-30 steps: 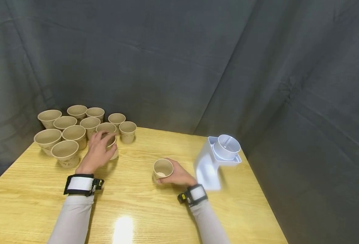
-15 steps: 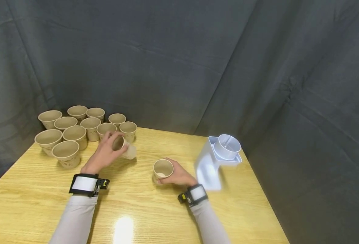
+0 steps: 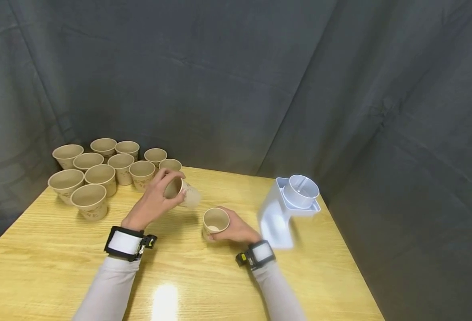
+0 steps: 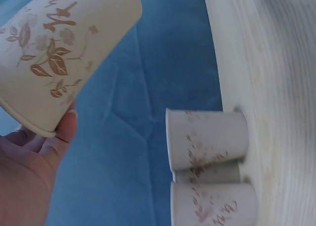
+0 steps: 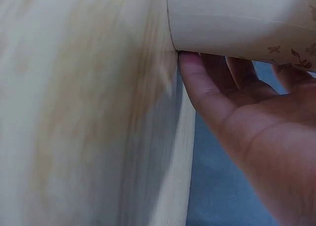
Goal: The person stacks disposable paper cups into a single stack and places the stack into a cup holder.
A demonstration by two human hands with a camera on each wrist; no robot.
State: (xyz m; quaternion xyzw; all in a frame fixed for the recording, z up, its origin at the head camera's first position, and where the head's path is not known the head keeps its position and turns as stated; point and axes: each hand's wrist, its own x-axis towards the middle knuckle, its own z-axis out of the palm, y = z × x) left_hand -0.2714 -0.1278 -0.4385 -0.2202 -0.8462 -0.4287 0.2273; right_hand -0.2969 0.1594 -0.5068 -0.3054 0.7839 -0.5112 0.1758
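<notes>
My left hand (image 3: 153, 203) grips a beige paper cup (image 3: 188, 194) near its rim and holds it tilted above the table, its mouth toward the palm and its base pointing right. Brown leaf print shows on this cup in the left wrist view (image 4: 59, 53). To the right, my right hand (image 3: 236, 226) curls round a second paper cup (image 3: 216, 220), which stands upright on the table. In the right wrist view the thumb and fingers lie against the wall of that cup (image 5: 237, 23). A gap separates the two cups.
Several upright paper cups (image 3: 89, 200) cluster at the table's back left. A white plastic stand (image 3: 276, 223) with a round white cup-like part (image 3: 300, 191) on top is right of my right hand. Grey curtains (image 3: 220, 89) hang behind the wooden table (image 3: 196, 285).
My left hand has taken a cup from the front of the cluster, lifted and tilted it, and carried it right toward the other cup. The right hand keeps its hold in place.
</notes>
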